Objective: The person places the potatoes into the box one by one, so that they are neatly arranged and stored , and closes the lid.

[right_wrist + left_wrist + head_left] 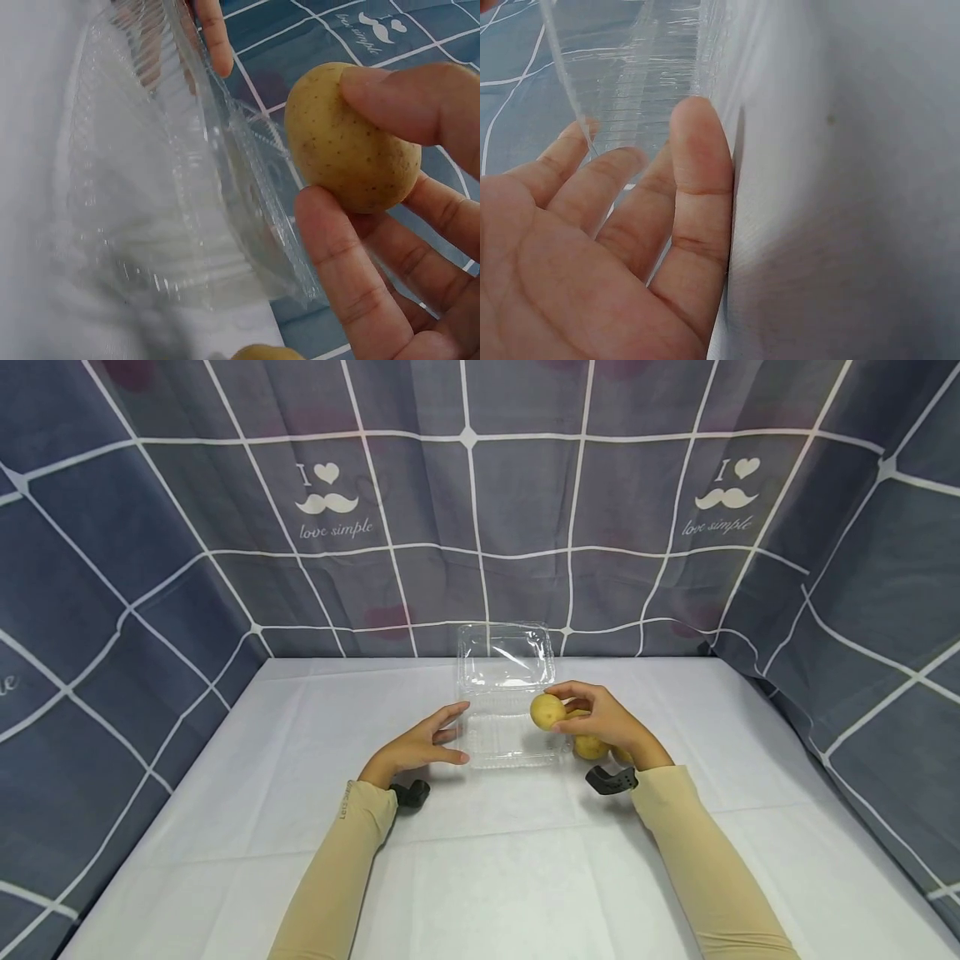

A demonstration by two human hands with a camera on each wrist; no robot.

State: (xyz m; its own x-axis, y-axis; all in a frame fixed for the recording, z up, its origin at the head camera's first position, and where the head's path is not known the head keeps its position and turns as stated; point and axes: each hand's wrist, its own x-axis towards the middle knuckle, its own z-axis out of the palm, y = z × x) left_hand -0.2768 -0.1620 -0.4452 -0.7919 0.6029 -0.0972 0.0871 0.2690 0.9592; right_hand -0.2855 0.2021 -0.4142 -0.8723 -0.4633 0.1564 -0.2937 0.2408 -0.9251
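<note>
My right hand pinches a small yellow potato between thumb and fingers, above the right edge of a clear plastic clamshell box. The right wrist view shows the same potato close up, its skin speckled, beside the box wall. The box lies with its lid raised at the back. At the box's left side rests my left hand, fingers extended and touching the clear wall. In the left wrist view its fingers lie against the plastic. More potatoes sit under my right hand, partly hidden.
A white cloth covers the table. Dark grid-patterned curtains stand along the back and both sides. Each wrist wears a black camera mount, such as the right one.
</note>
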